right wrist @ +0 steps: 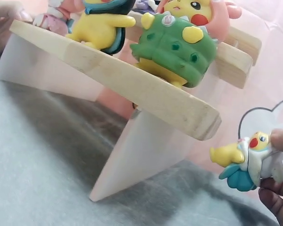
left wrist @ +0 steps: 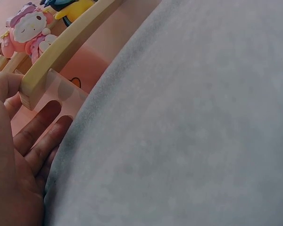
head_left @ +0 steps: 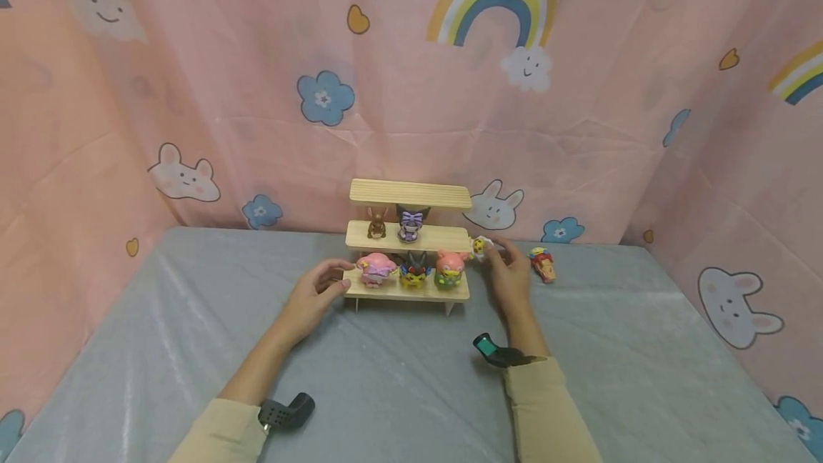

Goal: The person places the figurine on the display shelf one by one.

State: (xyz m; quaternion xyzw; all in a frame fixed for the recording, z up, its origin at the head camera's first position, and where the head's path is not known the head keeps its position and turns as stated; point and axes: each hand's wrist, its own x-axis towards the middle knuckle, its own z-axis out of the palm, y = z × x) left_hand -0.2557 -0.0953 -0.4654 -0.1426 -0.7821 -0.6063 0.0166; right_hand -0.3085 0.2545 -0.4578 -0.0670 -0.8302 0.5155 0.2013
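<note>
A stepped wooden display stand [head_left: 411, 295] carries several small figurines. My left hand [head_left: 315, 299] grips the left end of its lowest board [left wrist: 61, 52], thumb and a finger at the corner and the other fingers spread below. Beside the right end, my right hand [head_left: 511, 277] pinches a yellow figurine [right wrist: 226, 155] in a white and teal costume, held apart from the stand. The lowest board bears a pink figurine [head_left: 376, 270], a yellow one with a dark hood [head_left: 414, 274] and a pink-hooded one in green [right wrist: 179, 47].
On the middle board [head_left: 444, 238] stand a brown figurine [head_left: 376, 223] and a purple one [head_left: 411, 226]. A red and yellow figurine [head_left: 543, 265] lies on the grey cloth [head_left: 398, 377], right of my right hand. Pink patterned curtains [head_left: 257, 91] surround the table's back and sides.
</note>
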